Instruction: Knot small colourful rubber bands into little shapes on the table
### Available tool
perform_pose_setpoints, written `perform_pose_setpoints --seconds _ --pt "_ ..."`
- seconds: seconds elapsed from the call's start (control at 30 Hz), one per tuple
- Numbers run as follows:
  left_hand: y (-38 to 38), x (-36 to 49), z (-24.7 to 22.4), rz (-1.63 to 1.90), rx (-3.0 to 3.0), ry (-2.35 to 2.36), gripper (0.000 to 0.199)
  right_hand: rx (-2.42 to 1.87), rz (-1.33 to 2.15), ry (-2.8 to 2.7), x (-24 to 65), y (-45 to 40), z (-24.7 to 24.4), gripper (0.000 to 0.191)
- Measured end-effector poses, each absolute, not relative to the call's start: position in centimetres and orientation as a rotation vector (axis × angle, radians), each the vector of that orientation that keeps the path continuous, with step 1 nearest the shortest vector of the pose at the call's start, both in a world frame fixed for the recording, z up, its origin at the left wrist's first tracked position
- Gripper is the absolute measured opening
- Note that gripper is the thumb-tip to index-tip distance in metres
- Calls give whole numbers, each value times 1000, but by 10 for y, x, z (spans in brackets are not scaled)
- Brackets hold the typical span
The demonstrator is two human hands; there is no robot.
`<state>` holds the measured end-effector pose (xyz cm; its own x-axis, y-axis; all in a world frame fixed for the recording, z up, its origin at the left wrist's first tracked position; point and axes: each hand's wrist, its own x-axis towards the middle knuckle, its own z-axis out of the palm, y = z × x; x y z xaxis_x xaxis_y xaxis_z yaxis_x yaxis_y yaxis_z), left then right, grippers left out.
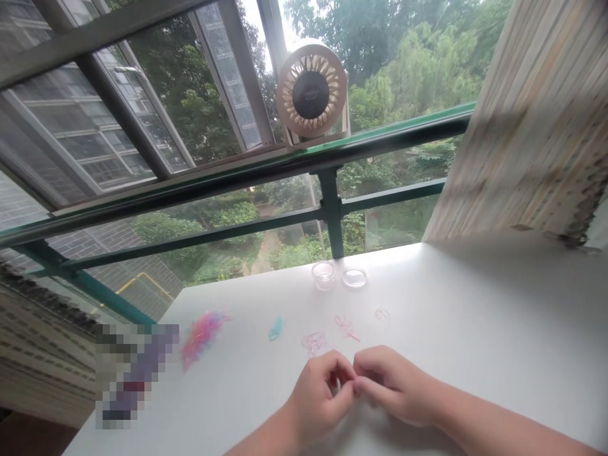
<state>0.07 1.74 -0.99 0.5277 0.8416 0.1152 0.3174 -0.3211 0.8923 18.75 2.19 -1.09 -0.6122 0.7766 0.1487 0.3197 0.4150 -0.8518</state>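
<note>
At the hands, work on what look like small elastic bands seems partway along: four small groups lie apart, while a larger mixed pile remains and the tub holds none that can be made out. The left hand and right hand meet at their fingertips low over the white table, fingers curled, thumbs toward each other; whether a band is pinched there cannot be told. Just beyond lie a pale pink group and a brighter pink group; then a teal group to the left and a pale yellowish group to the right. Farther out, the clear round tub stands uncovered beside its lid. The pink-and-purple mixed pile sits far left.
</note>
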Motion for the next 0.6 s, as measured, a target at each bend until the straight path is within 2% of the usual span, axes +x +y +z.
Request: perform_pose_setpoints --seconds 0.23,0.6 --pt "18 0 -5 606 1745 920 13 -943 1113 -2164 189 19 -7 20" --pt "17 0 0 620 1738 924 7 -1054 1165 -2168 191 18 -3 23"
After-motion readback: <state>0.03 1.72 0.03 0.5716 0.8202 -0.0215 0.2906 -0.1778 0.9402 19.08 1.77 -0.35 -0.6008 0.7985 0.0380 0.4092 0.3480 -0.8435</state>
